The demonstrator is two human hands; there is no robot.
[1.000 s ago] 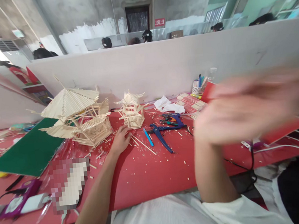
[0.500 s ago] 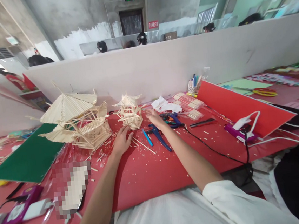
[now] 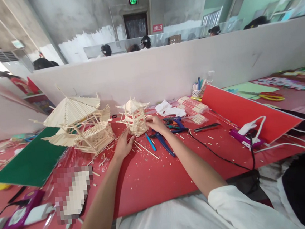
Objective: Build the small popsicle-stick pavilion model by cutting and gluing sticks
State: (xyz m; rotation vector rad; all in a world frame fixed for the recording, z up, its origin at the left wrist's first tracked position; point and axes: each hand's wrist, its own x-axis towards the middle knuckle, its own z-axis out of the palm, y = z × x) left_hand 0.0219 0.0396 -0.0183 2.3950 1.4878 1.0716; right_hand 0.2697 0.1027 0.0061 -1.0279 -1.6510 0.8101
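A small pavilion model built of pale wooden sticks stands on the red table between my hands. My right hand pinches at a stick on its right side. My left hand lies by the lower left of the base, thumb apart, its fingertips against or very near the model. To the left stands a larger stick pavilion with a wide pale roof. A light-blue utility knife and blue-handled cutters lie just right of the small model. Loose thin sticks lie in front of it.
Blue glue gun, crumpled tissue and packs of sticks lie right of the model. A red board leans near a purple power strip. A green board lies left. Behind stands a white partition.
My right hand has moved left onto the small pavilion's side, its fingers drawn closer together. The small pavilion has shifted slightly toward me and turned a little. My left hand stays nearly in place.
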